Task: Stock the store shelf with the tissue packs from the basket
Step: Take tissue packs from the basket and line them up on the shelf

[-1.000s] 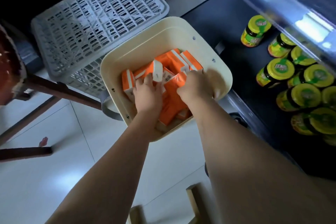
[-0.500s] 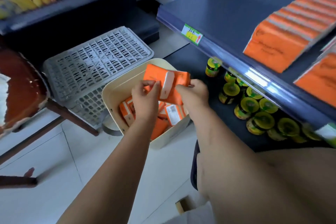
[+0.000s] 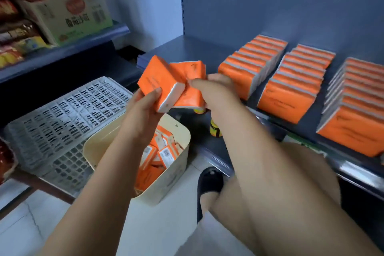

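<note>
Both hands grip one small bundle of orange tissue packs (image 3: 160,77): the left hand (image 3: 143,110) clasps its near-left end, thumb on the front face, while the right hand (image 3: 216,91) pinches the right end, probably so that the loose packs stay squared together for setting down. The bundle is held in the air above the cream basket (image 3: 176,172), where more packs lie in a heap. It is just left of the three rows (image 3: 291,87) already standing on the shelf (image 3: 187,48), whose bare left part looks the likely spot.
</note>
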`<action>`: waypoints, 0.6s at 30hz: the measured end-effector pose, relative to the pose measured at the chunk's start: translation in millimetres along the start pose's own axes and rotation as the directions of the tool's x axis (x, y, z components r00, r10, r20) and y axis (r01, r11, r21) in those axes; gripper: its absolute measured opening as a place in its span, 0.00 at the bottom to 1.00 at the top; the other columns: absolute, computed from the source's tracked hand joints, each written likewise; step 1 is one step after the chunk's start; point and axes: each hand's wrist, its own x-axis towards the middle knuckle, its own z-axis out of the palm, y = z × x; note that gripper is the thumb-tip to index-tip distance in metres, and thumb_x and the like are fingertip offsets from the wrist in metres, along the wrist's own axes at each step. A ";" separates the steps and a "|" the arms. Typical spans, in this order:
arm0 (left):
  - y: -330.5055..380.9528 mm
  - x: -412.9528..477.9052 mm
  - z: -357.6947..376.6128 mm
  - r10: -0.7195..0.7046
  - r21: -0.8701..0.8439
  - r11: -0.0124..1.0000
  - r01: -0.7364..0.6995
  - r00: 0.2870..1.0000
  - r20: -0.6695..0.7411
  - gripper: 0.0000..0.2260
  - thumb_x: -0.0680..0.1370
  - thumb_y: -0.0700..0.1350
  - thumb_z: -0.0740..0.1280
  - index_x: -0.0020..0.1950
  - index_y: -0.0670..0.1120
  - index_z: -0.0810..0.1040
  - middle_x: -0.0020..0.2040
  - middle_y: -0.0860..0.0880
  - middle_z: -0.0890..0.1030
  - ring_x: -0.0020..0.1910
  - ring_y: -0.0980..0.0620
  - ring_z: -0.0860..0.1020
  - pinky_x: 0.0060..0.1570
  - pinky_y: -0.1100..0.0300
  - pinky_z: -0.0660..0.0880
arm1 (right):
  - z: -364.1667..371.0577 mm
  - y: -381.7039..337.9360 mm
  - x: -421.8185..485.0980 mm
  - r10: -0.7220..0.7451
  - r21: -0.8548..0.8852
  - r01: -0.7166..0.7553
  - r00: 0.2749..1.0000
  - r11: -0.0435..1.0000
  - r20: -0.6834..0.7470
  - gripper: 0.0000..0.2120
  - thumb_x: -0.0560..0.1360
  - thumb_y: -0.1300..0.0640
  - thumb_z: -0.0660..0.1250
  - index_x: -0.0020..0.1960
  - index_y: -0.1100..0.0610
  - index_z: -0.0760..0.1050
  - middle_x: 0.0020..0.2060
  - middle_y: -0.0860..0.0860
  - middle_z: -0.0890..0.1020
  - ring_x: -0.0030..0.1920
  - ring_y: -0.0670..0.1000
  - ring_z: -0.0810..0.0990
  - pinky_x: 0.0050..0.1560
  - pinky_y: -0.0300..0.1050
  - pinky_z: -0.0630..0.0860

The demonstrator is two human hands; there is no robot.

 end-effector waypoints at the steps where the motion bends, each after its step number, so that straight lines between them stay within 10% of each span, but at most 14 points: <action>1: 4.3 -1.1 13.5 0.008 0.018 1.000 -0.009 0.999 0.049 0.21 0.79 0.41 0.69 0.72 0.37 0.74 0.67 0.35 0.79 0.65 0.38 0.79 0.68 0.40 0.75 | -14.6 -8.5 -5.6 -0.016 0.008 0.016 1.000 1.000 -0.003 0.15 0.61 0.49 0.79 0.41 0.58 0.83 0.40 0.59 0.87 0.44 0.63 0.88 0.48 0.69 0.83; 12: 7.1 -40.8 196.3 -0.046 0.232 0.964 -0.127 0.784 0.619 0.29 0.71 0.33 0.73 0.72 0.47 0.76 0.59 0.45 0.85 0.58 0.46 0.83 0.57 0.53 0.81 | -250.5 -51.9 -100.8 -0.125 -0.002 0.126 0.981 0.992 -0.149 0.12 0.78 0.60 0.72 0.61 0.58 0.81 0.53 0.53 0.88 0.55 0.52 0.87 0.58 0.50 0.82; 18: -30.6 -59.7 291.9 -0.091 0.309 0.923 -0.228 0.652 0.753 0.30 0.69 0.33 0.75 0.70 0.46 0.75 0.56 0.44 0.87 0.53 0.50 0.84 0.51 0.58 0.79 | -332.5 -17.0 -141.1 -0.147 0.076 0.190 0.912 0.979 -0.383 0.12 0.79 0.62 0.70 0.62 0.61 0.80 0.56 0.58 0.87 0.57 0.57 0.86 0.62 0.58 0.82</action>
